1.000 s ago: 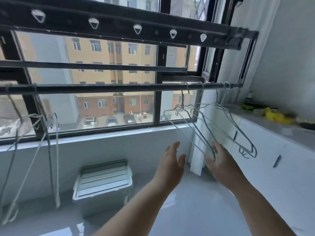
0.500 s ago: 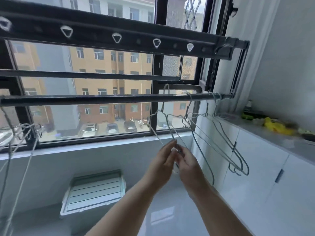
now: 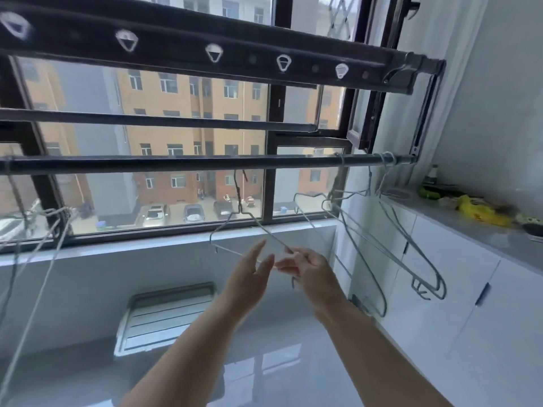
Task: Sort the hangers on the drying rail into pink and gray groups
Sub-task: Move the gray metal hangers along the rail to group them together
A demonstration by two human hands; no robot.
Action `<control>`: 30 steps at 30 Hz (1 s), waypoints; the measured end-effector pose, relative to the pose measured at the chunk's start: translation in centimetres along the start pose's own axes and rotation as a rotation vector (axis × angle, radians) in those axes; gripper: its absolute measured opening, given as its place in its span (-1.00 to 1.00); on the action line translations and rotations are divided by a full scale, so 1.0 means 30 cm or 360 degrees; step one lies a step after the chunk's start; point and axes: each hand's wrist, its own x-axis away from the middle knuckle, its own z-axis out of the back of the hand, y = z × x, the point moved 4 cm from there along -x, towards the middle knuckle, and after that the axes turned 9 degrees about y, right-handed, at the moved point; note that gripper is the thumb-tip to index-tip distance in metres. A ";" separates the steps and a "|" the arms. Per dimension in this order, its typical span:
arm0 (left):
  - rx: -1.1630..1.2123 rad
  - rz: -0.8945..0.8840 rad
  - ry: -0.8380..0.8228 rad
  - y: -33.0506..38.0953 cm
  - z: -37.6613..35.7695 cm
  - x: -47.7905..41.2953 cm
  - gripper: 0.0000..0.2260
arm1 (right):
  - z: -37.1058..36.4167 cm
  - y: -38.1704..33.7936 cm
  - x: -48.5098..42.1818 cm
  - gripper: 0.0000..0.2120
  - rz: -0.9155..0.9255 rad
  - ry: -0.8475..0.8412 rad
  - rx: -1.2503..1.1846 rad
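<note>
A dark drying rail (image 3: 176, 163) crosses the window. A pale wire hanger (image 3: 235, 221) hangs below the rail's middle, its hook just under the bar. My right hand (image 3: 308, 268) pinches this hanger's lower right arm. My left hand (image 3: 249, 274) is beside it with fingers straight, not gripping. Several gray wire hangers (image 3: 382, 239) hang bunched at the rail's right end. More pale hangers (image 3: 38, 230) hang at the far left, partly cut off by the frame edge.
A white counter (image 3: 470, 230) with yellow and green items runs along the right wall. A lidded plastic box (image 3: 167, 315) sits on the floor under the window. Two more dark bars (image 3: 205, 54) run above the rail.
One hanger has been drawn leftward away from the right-hand bunch toward the rail's middle. My hands came together on it, then my left hand let go and opened.
</note>
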 end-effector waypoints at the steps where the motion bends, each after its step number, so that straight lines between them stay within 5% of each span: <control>1: -0.0118 0.0007 0.0049 -0.037 0.033 0.026 -0.54 | 0.021 0.023 0.011 -0.75 -0.0032 0.0067 0.0025; 9: -0.0701 0.0371 0.0234 -0.313 0.430 0.213 -0.36 | 0.128 0.117 0.100 -0.68 -0.0256 0.0146 -0.0106; 14: -0.0972 0.0361 0.0164 -0.385 0.631 0.353 -0.67 | 0.093 0.155 0.122 -0.67 -0.0304 0.0018 -0.0025; 17: -0.0663 0.0349 0.0146 -0.372 0.685 0.420 -0.79 | 0.064 0.162 0.141 -0.81 -0.0003 0.0099 0.0403; 20: -0.0567 0.0348 0.0147 -0.369 0.691 0.466 -0.80 | -0.007 0.149 0.216 -0.64 0.0451 0.0225 0.1113; 25: -0.0328 0.0428 0.0254 -0.324 0.628 0.486 -0.78 | -0.278 0.161 0.539 -0.45 0.0816 -0.0420 0.1090; 30: 0.0141 0.0562 0.0435 -0.220 0.599 0.436 -0.72 | -0.495 0.215 0.794 -0.39 0.0631 -0.0991 0.0871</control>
